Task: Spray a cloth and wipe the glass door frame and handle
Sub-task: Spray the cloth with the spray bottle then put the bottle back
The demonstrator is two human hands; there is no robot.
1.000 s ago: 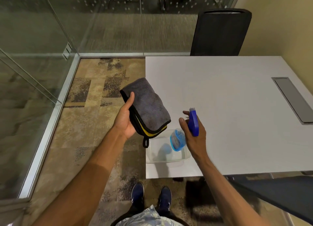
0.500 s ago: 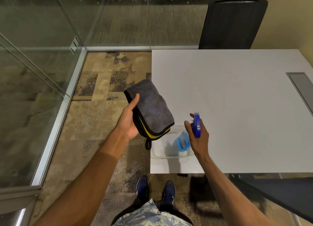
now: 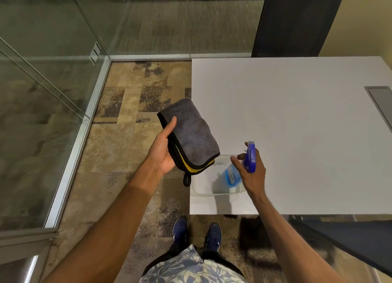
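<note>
1. folded grey cloth [image 3: 191,134] with yellow underside, gripped in left hand [image 3: 162,153], held above floor beside worktop [image 3: 297,123] edge
2. right hand [image 3: 251,172] clasps blue spray bottle [image 3: 244,166], over clear tray [image 3: 199,187] on worktop corner
3. glass wall [image 3: 42,113] left, black chair [image 3: 294,21] behind worktop

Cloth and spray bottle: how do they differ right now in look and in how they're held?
The cloth is grey, soft and folded, with black edging and a yellow layer showing; the spray bottle is rigid, blue-headed with a clear blue body. The cloth lies flat across the left hand; the spray bottle is gripped at its neck by the right hand, tilted above a clear container. Both are held off the table.
</note>
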